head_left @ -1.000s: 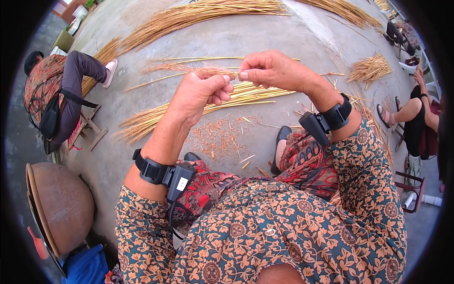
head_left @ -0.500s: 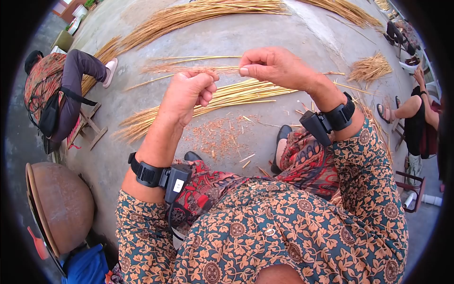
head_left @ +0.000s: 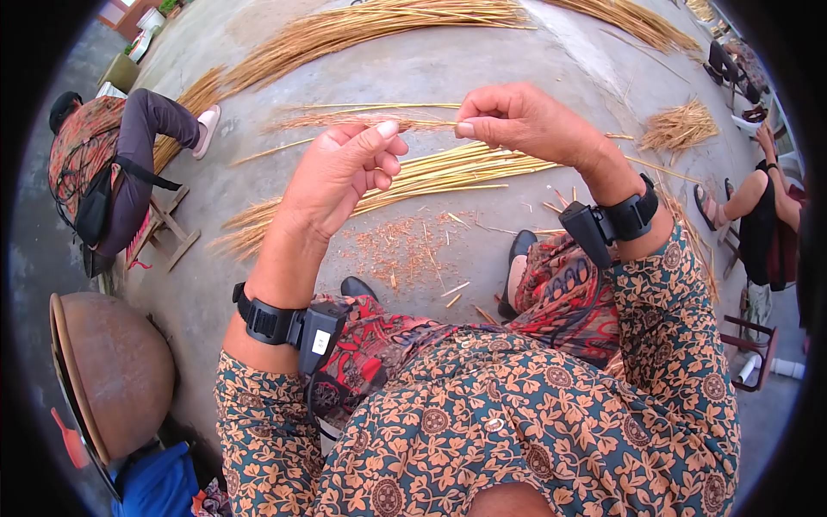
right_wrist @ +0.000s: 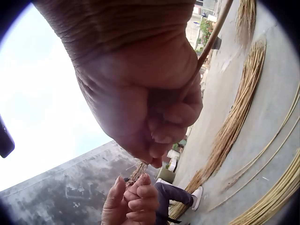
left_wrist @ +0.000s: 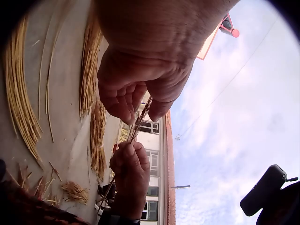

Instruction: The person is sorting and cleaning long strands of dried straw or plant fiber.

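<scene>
A stalk pinched in the right hand, its brushy head at the left

The right hand has a narrow grip, thumb and fingers closed on the stalk just below its brushy head; the left hand is loosely bent, its thumb parted from the fingers, with the head running between them, though whether the fingertips touch it I cannot tell. The stalk is up in the air above the concrete ground, where a bundle of yellow stalks lies near a scatter of reddish crumbs. A long bundle lies farther out, with a short pile to the right
</scene>
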